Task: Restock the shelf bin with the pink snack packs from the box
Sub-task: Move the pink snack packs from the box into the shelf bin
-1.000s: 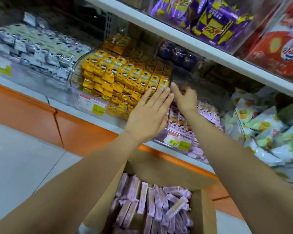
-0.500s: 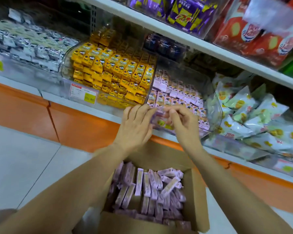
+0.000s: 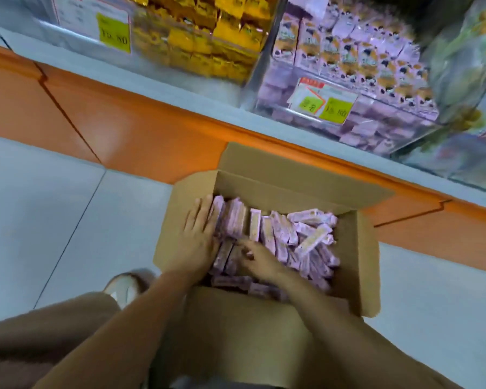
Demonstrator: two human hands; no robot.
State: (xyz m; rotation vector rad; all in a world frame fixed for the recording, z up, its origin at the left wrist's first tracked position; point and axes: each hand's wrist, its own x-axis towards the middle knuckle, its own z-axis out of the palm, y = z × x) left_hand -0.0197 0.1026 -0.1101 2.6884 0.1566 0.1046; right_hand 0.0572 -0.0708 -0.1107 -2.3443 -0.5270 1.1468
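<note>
An open cardboard box (image 3: 357,248) sits on the floor below the shelf, full of pink snack packs (image 3: 292,237). Both my hands are inside it. My left hand (image 3: 198,240) lies flat with straight fingers against the left side of a row of packs. My right hand (image 3: 257,258) reaches in among the packs at the near middle, its fingertips dipping between them; whether it grips one is hidden. The clear shelf bin (image 3: 343,119) with upright pink packs stands above, at the upper right.
A clear bin of yellow packs (image 3: 208,32) stands left of the pink bin, and green-white bags (image 3: 477,80) lie to its right. An orange shelf base (image 3: 124,127) runs across. My shoe (image 3: 124,287) and trouser leg are at the lower left on the grey floor.
Both hands have come down from the shelf bin into the box. The view has tilted from the shelf down onto the box.
</note>
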